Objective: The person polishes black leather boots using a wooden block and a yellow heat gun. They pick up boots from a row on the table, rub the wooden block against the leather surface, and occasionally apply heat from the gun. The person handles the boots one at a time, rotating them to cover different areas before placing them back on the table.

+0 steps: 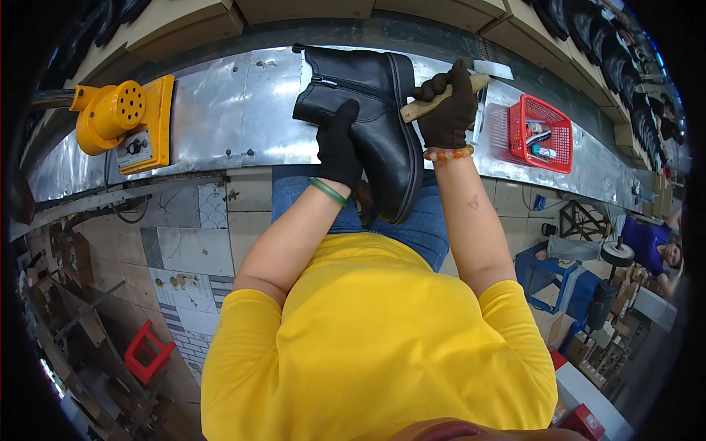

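Observation:
A black leather ankle boot (pixel 375 125) with a side zip lies on its side, its toe toward me and overhanging the near edge of the metal bench. My left hand (pixel 340 143), in a black glove, grips it by the ankle. The thumb rests on the leather and the fingers are hidden beneath. In a dark brown glove, my right hand (pixel 450 110) is wrapped round a pale wooden stick (pixel 426 107). One end of the stick is at the edge of the boot's sole; whether it touches I cannot tell.
On the metal bench (pixel 213 110), a yellow machine (pixel 121 110) with a round vented head stands at the left. A red plastic basket (pixel 555 121) with small items sits at the right. Cartons (pixel 294 9) line the back. A red stool (pixel 147 353) and another person (pixel 662 250) are farther off.

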Available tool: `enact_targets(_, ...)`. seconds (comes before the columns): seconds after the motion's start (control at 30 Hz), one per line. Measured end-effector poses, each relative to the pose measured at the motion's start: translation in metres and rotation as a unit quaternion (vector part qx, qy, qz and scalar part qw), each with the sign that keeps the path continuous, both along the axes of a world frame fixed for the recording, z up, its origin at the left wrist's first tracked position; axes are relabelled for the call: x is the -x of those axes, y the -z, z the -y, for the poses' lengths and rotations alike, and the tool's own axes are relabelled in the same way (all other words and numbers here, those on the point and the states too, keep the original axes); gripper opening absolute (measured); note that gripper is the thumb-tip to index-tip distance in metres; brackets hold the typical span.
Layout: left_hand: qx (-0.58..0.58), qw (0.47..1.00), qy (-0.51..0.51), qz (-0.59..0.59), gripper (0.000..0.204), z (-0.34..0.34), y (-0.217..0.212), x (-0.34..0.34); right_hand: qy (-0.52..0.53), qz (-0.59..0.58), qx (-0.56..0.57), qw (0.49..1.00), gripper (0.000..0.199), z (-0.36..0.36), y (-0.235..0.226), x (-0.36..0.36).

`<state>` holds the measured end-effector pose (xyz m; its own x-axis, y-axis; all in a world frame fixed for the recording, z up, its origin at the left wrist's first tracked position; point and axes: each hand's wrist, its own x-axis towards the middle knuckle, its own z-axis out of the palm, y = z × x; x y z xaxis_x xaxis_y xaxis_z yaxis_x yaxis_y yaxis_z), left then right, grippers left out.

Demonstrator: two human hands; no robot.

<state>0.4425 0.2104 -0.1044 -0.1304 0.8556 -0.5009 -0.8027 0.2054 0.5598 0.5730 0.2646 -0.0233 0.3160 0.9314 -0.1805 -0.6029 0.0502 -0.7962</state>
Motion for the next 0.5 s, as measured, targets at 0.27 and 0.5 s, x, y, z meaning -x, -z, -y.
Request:
enact_targets(0.27, 0.002, 1.0, -0.02, 0.006, 0.036, 0.005, -0.009, -0.002, -0.008, 0.097, -0.025, 0.995, 0.028, 0.002, -0.008, 0.014)
enact_targets(0.5, 0.01, 0.999, -0.032, -0.012, 0.035, 0.008, -0.001, -0.005, -0.053, 0.13, -0.038, 0.989, 0.027, 0.002, -0.006, 0.018)
